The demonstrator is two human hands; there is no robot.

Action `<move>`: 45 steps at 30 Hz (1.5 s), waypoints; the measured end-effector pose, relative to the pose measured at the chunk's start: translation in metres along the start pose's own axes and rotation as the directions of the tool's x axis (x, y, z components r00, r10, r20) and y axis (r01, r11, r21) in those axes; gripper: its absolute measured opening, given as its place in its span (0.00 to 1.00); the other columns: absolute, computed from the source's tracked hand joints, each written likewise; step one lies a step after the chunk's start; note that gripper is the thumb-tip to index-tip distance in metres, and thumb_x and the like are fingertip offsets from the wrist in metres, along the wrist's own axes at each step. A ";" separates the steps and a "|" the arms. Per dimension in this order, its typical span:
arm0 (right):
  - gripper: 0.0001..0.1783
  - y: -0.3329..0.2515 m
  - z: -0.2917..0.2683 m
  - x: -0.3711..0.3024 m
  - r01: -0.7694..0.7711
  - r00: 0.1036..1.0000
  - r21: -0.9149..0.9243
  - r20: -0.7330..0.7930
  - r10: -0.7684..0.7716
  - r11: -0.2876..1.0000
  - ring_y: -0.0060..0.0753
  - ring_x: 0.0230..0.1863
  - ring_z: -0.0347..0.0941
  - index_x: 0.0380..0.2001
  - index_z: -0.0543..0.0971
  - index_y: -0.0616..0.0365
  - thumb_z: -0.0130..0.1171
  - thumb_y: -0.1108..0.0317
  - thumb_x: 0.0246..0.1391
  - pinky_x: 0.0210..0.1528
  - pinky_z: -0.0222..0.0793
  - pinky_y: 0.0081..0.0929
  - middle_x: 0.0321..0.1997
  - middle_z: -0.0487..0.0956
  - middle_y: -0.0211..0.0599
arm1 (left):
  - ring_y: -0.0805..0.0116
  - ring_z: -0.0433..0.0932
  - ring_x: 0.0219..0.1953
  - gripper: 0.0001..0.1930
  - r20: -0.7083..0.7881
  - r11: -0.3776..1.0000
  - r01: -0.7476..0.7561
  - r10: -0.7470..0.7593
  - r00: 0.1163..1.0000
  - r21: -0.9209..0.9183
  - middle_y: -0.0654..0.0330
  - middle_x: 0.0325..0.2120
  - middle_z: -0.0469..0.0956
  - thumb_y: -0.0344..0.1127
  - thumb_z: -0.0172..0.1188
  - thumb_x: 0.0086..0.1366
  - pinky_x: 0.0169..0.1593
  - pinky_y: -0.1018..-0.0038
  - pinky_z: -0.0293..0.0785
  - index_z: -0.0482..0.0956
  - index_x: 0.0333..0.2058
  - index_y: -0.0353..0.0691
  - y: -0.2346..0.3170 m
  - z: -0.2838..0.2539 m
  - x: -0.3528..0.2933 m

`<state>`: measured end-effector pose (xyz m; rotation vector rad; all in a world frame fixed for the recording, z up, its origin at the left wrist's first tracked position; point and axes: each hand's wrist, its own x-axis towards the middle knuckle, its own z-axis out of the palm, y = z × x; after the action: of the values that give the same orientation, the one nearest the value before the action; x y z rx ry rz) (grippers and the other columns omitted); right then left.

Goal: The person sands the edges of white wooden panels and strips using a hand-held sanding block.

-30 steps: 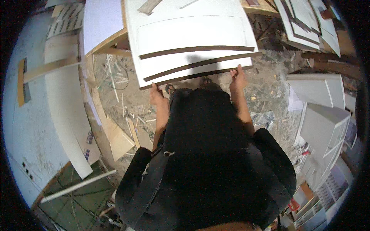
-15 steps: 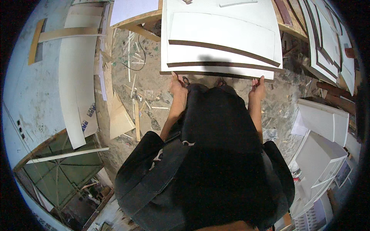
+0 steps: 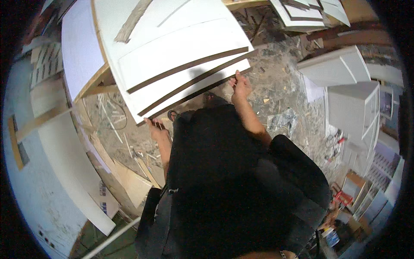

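Observation:
A large white board lies across wooden supports in front of me. Along its near edge runs a thin dark brown strip. My left hand pinches this strip close to its left end, fingertips at the board's corner. Near the other end my right hand has its fingers closed on the strip, thumb side up. Two more dark strips, a middle strip and a farther strip, rest on the board roughly parallel to it. A curved pencil-like line shows beyond them.
A rough wooden piece and a thin pale strip lie farther up the board. Offcuts and a cable litter the floor at left, beside a long white panel. White cabinet boxes and clear plastic film are at right.
The view has turned, so the board now slants with its left side nearer. Both hands stay at the ends of the near strip. More of the wooden piece on the board shows.

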<state>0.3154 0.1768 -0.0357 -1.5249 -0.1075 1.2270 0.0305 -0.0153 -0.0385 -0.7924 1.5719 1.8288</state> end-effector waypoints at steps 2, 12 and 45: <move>0.15 -0.003 0.004 -0.007 0.034 0.999 0.064 -0.008 -0.034 0.997 0.25 0.22 0.72 0.33 0.73 0.63 0.68 0.68 0.46 0.22 0.74 0.21 0.27 0.75 0.36 | 0.77 0.69 0.23 0.17 -0.007 1.000 0.002 -0.002 1.000 -0.021 0.68 0.22 0.72 0.51 0.63 0.57 0.27 0.83 0.68 0.75 0.27 0.43 0.002 0.003 0.003; 0.14 -0.003 0.004 -0.004 0.059 0.997 0.067 -0.052 -0.056 0.996 0.29 0.19 0.72 0.26 0.71 0.64 0.68 0.70 0.45 0.19 0.71 0.26 0.21 0.75 0.38 | 0.77 0.69 0.24 0.18 0.042 0.999 0.032 -0.031 0.999 -0.031 0.68 0.21 0.72 0.53 0.63 0.55 0.27 0.84 0.69 0.75 0.27 0.43 0.000 -0.004 0.018; 0.11 0.007 -0.030 0.023 0.008 0.955 0.021 0.297 -0.014 1.000 0.25 0.23 0.73 0.26 0.73 0.57 0.63 0.64 0.52 0.27 0.74 0.22 0.24 0.75 0.34 | 0.76 0.63 0.20 0.16 0.198 0.954 -0.291 0.301 0.933 -0.078 0.66 0.17 0.66 0.44 0.53 0.66 0.24 0.80 0.61 0.68 0.23 0.41 -0.028 -0.015 0.027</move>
<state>0.3441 0.1690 -0.0599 -1.3124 -0.3006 1.4382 0.0350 -0.0252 -0.0790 -0.3801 1.5809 2.0929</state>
